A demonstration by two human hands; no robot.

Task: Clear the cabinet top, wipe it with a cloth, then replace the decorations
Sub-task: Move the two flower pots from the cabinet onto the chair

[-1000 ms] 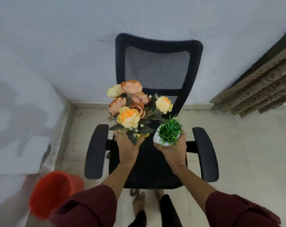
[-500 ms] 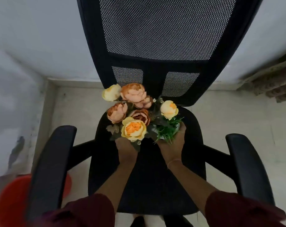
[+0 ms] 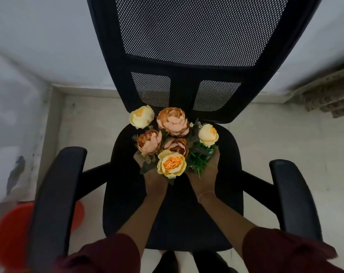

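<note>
A: Where are the decorations at this moment?

B: Both are sitting low over the seat (image 3: 186,219) of a black office chair (image 3: 184,91), near its back edge. The left hand (image 3: 155,179) is gripping the bunch of flowers (image 3: 168,140) from below. Its fingers are curling round the base, though the yellow and peach blossoms are hiding most of them.

A: And the other hand?

B: The right hand (image 3: 205,180) is holding the small green plant (image 3: 201,161), with the fingers wrapping round its far side. The plant is pressing against the flowers on their right. I cannot tell if either thing is touching the seat.

A: What is the room showing around them?

B: The mesh backrest (image 3: 202,32) is rising behind the flowers, and two padded armrests (image 3: 57,194) are standing out at both sides. The chair is standing on a pale tiled floor (image 3: 92,131), close to a white wall (image 3: 39,46) with grey marks. A red bucket (image 3: 9,235) is peeking out under the left armrest, in the corner. Dark red sleeves (image 3: 108,257) are covering the forearms at the bottom edge.
</note>
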